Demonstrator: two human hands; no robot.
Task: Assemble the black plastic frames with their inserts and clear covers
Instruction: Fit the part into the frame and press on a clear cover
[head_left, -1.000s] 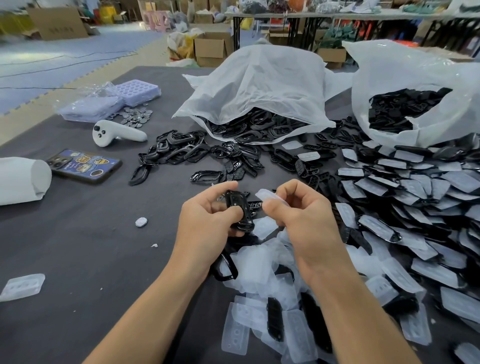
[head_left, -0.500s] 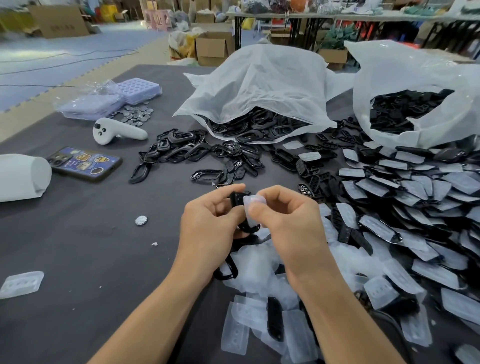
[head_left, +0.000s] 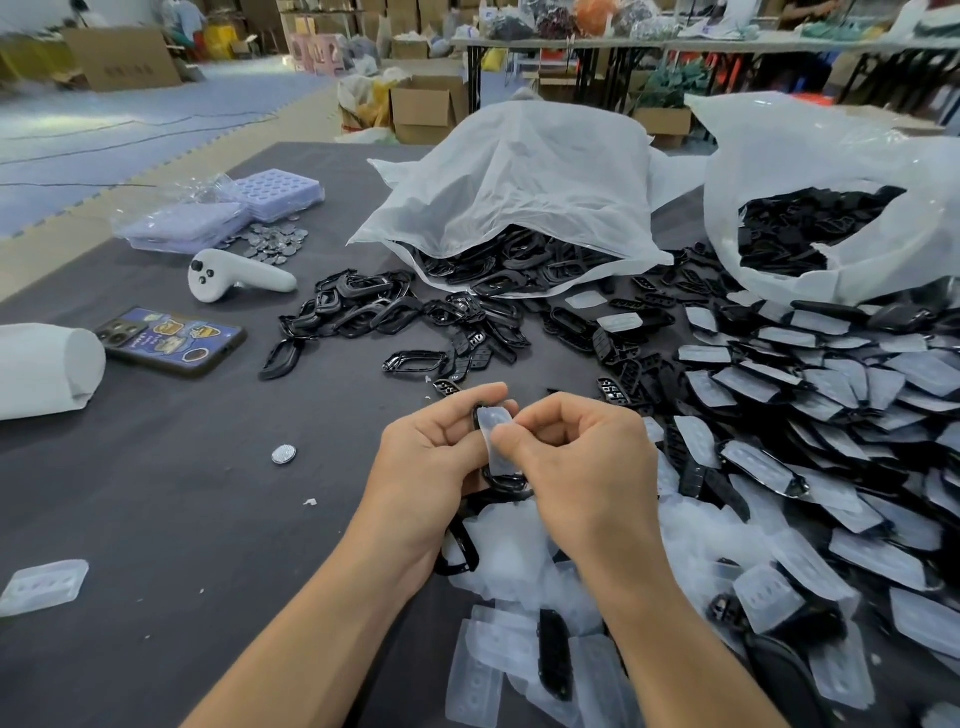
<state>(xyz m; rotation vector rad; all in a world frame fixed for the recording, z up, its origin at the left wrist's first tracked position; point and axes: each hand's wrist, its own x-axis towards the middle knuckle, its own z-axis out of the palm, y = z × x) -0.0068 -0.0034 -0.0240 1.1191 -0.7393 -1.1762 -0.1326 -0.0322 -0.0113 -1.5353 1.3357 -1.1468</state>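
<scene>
Left hand (head_left: 431, 467) is gripping a black frame (head_left: 503, 484), fingers curling round its far edge. Right hand (head_left: 576, 467) is pinching a clear cover (head_left: 493, 423) between thumb and forefinger and pressing it against the frame's face. Cover and frame are touching; cannot tell whether the cover is seated.

Both hands are working above the grey table (head_left: 130, 493), nearer than the white controller (head_left: 234, 275) and to its right. Loose frames (head_left: 363, 306) are lying just right of the controller, spilling from a white bag (head_left: 519, 176) farther right. A heap of covered pieces (head_left: 831, 395) is lying well right of the controller. Spare clear covers (head_left: 519, 551) are piling up under the wrists, well nearer than the controller. A phone (head_left: 171, 340) is lying just in front of the controller.
</scene>
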